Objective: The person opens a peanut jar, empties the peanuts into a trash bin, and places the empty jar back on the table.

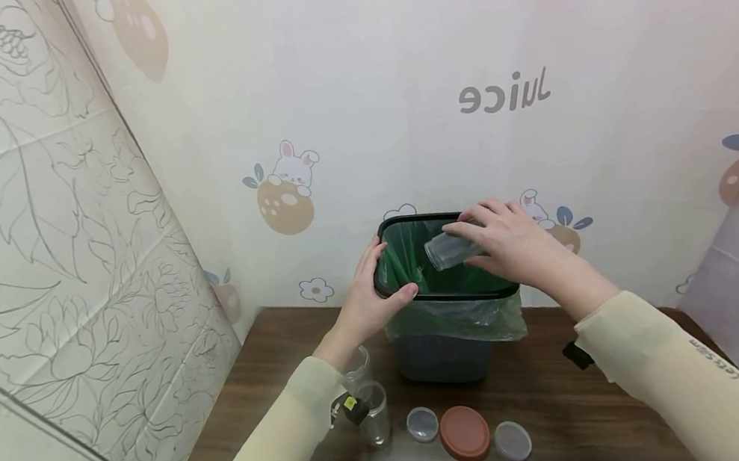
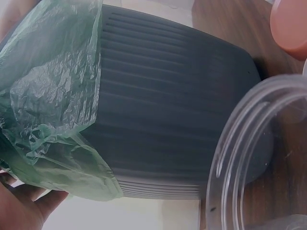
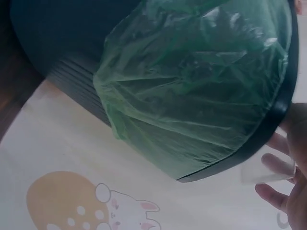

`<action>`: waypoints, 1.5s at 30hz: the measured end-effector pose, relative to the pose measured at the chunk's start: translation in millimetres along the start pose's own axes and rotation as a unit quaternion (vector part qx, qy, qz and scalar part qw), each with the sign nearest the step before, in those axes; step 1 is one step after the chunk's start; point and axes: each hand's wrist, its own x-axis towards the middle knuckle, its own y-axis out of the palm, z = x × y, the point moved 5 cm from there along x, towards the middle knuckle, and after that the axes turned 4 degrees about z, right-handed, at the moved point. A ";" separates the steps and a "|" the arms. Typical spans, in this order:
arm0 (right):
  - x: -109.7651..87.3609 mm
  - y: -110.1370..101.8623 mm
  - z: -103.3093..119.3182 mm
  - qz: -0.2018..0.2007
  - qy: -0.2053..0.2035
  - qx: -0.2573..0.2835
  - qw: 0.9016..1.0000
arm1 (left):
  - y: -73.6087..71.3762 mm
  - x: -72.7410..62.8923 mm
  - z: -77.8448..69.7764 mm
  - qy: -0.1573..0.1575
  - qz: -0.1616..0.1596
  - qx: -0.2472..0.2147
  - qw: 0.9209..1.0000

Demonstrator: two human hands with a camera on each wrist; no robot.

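A dark grey trash bin (image 1: 444, 358) stands at the back of the table, lined with a green plastic bag (image 2: 53, 86) folded over its black rim. My left hand (image 1: 365, 304) grips the rim at the bin's left corner, thumb on the near side. My right hand (image 1: 513, 242) holds a clear jar (image 1: 447, 251) tilted over the bin's opening, its mouth towards the left. In the right wrist view the jar (image 3: 273, 165) shows faintly between the fingers beyond the rim. No contents are visible in the jar.
Two clear jars stand under my left forearm, the nearer jar (image 1: 377, 417) partly behind the wrist camera. In front of the bin lie a reddish lid (image 1: 465, 434), a clear lid (image 1: 422, 424) and a whitish lid (image 1: 513, 441). A patterned curtain (image 1: 357, 111) hangs right behind the bin.
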 end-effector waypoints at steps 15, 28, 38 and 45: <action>-21.1 -29.9 -18.0 -0.056 0.083 0.161 0.982 | -0.2 -0.4 -0.3 -0.008 0.002 -0.002 1.000; -90.5 -15.3 -53.3 -0.152 0.206 0.256 0.932 | -1.2 0.2 1.7 -0.009 0.005 -0.005 1.000; -167.0 40.2 -46.2 -0.139 0.296 0.287 0.900 | -4.8 1.2 4.2 -0.001 0.001 -0.001 1.000; -209.3 106.9 -5.4 -0.122 0.287 0.235 0.921 | -2.3 0.6 2.6 -0.003 0.004 0.006 1.000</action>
